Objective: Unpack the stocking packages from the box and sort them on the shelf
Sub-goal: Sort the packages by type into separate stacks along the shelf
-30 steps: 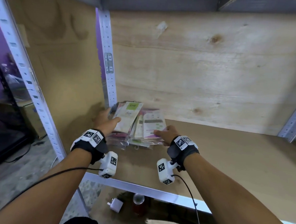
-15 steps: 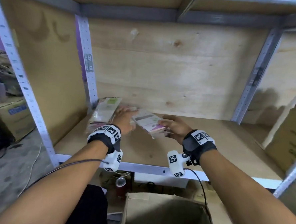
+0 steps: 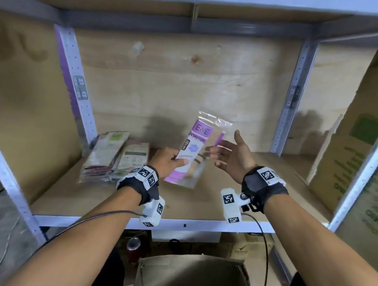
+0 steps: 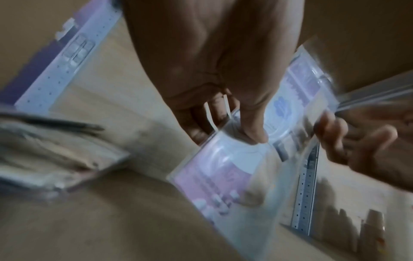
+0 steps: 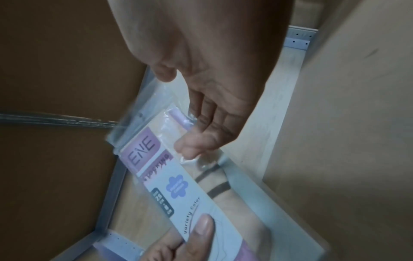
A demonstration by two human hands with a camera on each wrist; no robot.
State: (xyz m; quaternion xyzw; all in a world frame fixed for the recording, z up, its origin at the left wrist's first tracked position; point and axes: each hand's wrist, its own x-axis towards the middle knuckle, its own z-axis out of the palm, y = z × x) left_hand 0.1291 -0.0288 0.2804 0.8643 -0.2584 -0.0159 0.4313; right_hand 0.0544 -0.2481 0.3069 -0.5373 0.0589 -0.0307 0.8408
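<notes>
A purple-and-white stocking package (image 3: 193, 148) in a clear bag is tilted upright over the middle of the wooden shelf (image 3: 213, 201). My left hand (image 3: 178, 162) grips its lower half, thumb on the front (image 5: 201, 229). My right hand (image 3: 222, 153) is spread at the package's right edge, and its straight fingertips (image 5: 190, 148) touch the plastic. The left wrist view shows the package (image 4: 223, 169) under my left thumb, blurred. A stack of stocking packages (image 3: 114, 156) lies in the shelf's back left corner. The open cardboard box (image 3: 193, 275) stands below the shelf's front edge; its inside is hidden.
A tall printed cardboard carton (image 3: 359, 164) leans at the right side of the shelf. Grey metal uprights (image 3: 294, 100) frame the bay, with another shelf board overhead. A can (image 3: 133, 244) and small items sit on the floor under the shelf.
Both hands left the stack in the corner and carried one package to the shelf's middle. My left hand has raised it upright, and my right hand has let go and spread.
</notes>
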